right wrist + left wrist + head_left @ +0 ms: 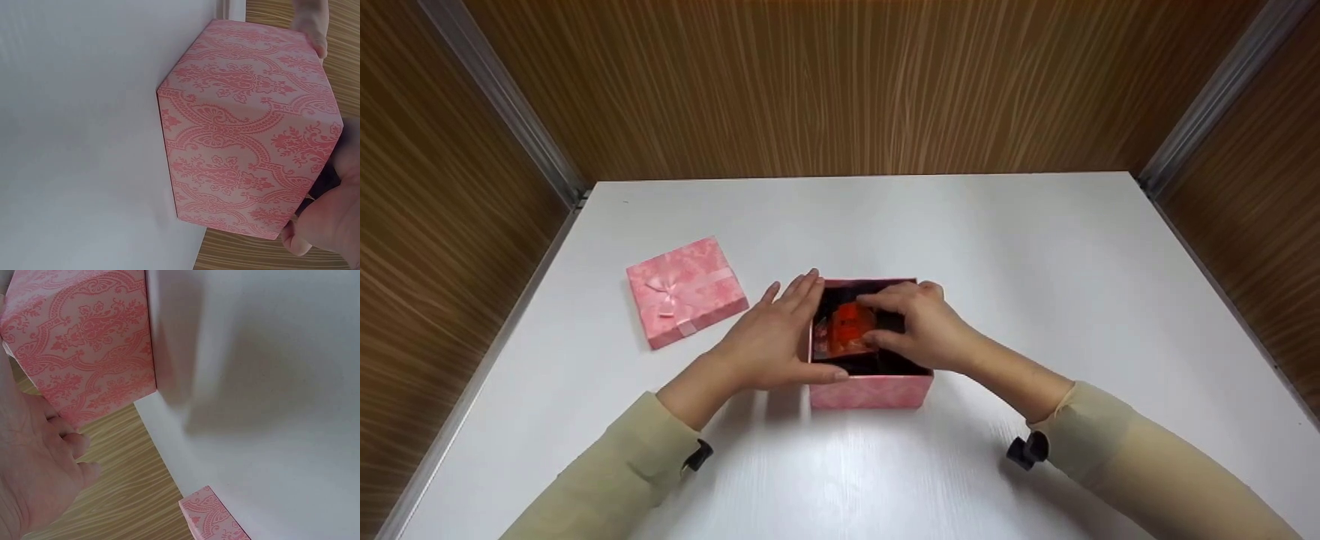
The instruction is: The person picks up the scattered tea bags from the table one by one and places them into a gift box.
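Observation:
A pink patterned box point(870, 391) stands uncovered on the table, with a dark inside. My left hand point(772, 337) rests along its left side, fingers straight and thumb lying over the front rim. Over the right part of the opening, my right hand point(926, 322) reaches in and pinches a shiny orange-red object point(851, 324) between thumb and fingers. What kind of thing it is cannot be made out. Something small and clear lies beside it, partly hidden. Outer walls of the box point(242, 152) fill much of the right wrist view, which does not show the fingertips inside.
The pink box lid point(686, 289) with a ribbon bow lies on the white table point(997, 247), left of the box. Wood-grain panels point(870, 90) stand at the back and both sides. Black straps point(1027, 450) hang at the cuffs of the sleeves.

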`<state>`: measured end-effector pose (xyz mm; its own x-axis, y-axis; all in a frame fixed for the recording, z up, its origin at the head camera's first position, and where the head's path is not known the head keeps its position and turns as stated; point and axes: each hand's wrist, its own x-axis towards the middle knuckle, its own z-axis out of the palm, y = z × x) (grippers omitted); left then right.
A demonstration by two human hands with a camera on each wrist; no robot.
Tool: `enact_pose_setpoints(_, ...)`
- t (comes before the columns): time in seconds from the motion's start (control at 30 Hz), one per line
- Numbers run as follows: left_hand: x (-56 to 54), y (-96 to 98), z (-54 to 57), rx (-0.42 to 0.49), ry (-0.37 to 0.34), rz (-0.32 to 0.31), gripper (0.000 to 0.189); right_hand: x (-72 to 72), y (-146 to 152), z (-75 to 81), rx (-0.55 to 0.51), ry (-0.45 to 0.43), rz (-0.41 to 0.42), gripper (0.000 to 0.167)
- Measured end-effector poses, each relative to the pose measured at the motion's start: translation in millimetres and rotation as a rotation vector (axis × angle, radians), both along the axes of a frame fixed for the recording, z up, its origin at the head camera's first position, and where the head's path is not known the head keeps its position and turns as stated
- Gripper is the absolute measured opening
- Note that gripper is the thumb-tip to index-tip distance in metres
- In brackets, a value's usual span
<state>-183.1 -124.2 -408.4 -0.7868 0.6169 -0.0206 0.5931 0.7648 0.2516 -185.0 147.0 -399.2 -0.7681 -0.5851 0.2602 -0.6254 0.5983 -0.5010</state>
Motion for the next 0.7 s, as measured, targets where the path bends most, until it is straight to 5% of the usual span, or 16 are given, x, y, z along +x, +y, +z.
enact_pose_setpoints(0.7,0.3,-1.0,0.2,-0.004,0.004,0.005,0.136,-0.9,-11.9,-1.7,0.199,0.035,-0.016,0.056)
